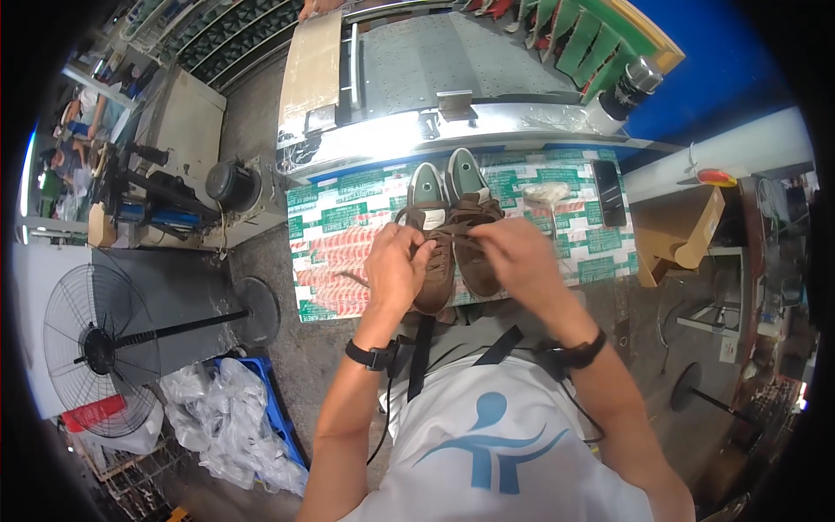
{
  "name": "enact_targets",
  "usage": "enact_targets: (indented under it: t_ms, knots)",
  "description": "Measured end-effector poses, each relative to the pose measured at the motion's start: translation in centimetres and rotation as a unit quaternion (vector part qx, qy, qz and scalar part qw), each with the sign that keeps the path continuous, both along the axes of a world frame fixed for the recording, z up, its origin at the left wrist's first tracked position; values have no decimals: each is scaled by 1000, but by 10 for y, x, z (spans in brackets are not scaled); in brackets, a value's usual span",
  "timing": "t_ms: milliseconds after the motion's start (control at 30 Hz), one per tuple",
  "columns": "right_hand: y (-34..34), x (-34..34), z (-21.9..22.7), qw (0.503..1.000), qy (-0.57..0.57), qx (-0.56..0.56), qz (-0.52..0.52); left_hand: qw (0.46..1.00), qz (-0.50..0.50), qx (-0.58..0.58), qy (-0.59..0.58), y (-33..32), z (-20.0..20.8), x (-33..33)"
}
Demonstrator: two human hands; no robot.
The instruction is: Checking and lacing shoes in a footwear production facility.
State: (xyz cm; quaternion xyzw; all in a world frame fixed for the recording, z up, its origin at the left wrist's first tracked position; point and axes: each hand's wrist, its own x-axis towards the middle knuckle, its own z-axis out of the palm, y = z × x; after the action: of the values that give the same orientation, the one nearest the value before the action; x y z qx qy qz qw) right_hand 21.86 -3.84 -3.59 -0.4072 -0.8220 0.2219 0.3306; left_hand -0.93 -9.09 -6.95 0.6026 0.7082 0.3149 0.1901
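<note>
Two brown lace-up shoes lie side by side on the tape-covered table [339, 209], their green-lined heel ends pointing away from me. The left shoe [442, 270] is partly covered by my left hand [398, 265], whose thumb and fingers are closed by its laces. Over the right shoe [474, 265], my right hand [520, 257] pinches a brown shoelace [458, 231] near the tongue. The lace crosses the gap between the two shoes. What exactly the left fingertips grip is partly hidden, though a lace end sticks out past that hand.
A phone [609, 193] and a small whitish bundle [548, 193] lie on the table's right part. Beyond is a conveyor [461, 61] with a metal edge and a flask [633, 87]. A cardboard box [678, 228] stands right; a fan [100, 348] and plastic-filled crate [277, 409] stand left.
</note>
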Motion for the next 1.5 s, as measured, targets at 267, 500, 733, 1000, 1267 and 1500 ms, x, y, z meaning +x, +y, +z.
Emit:
enact_targets:
  t_ms: [267,500,733,1000,1267,1500]
  knots:
    - [11,-52,-54,998,-40,-49,21,997,-72,-27,-13,-33,-7,-1]
    - [19,-64,-43,994,-91,56,33,993,-15,48,-109,-5,3,-7]
    - [17,-73,-53,985,-142,99,7,995,-62,52,-64,10,-10,-14]
    - [5,-71,-44,993,-119,0,6,994,-74,46,-62,0,-17,-17]
    - [20,-78,-43,992,-123,7,-18,993,-74,67,-56,11,-11,-18]
    - [3,-46,-40,983,-57,-142,-103,993,-88,60,-52,8,-16,-17]
